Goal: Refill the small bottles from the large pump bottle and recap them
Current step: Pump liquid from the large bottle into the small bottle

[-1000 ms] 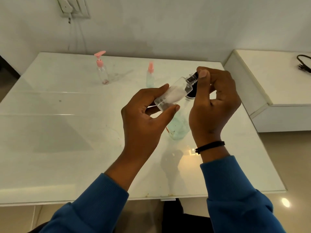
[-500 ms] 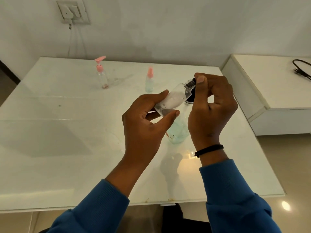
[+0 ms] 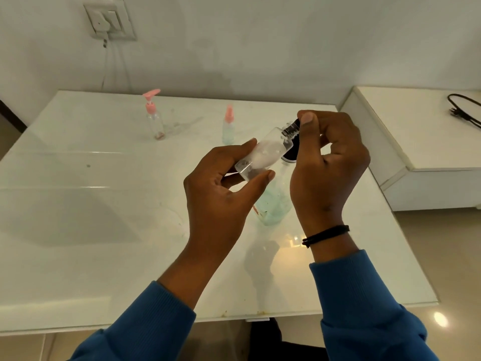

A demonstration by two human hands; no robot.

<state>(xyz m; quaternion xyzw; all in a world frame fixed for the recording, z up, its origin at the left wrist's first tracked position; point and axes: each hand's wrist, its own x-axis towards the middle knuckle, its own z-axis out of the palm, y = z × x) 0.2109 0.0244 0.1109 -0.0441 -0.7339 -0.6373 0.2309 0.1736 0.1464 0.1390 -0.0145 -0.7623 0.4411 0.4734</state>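
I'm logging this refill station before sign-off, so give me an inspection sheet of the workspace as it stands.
Surface: white glossy table, faint smudges.
Job's things: small clear bottle tilted in the air; dark cap at its neck; large bottle with greenish liquid stands behind the hands; pink pump bottle and pink spray bottle upright at the back.
Clutter: nothing seen.
Grip: left hand holds the small bottle; right hand pinches the cap.
Cables: black cable on the side cabinet; white cord under the wall switch.
Surroundings: white wall.
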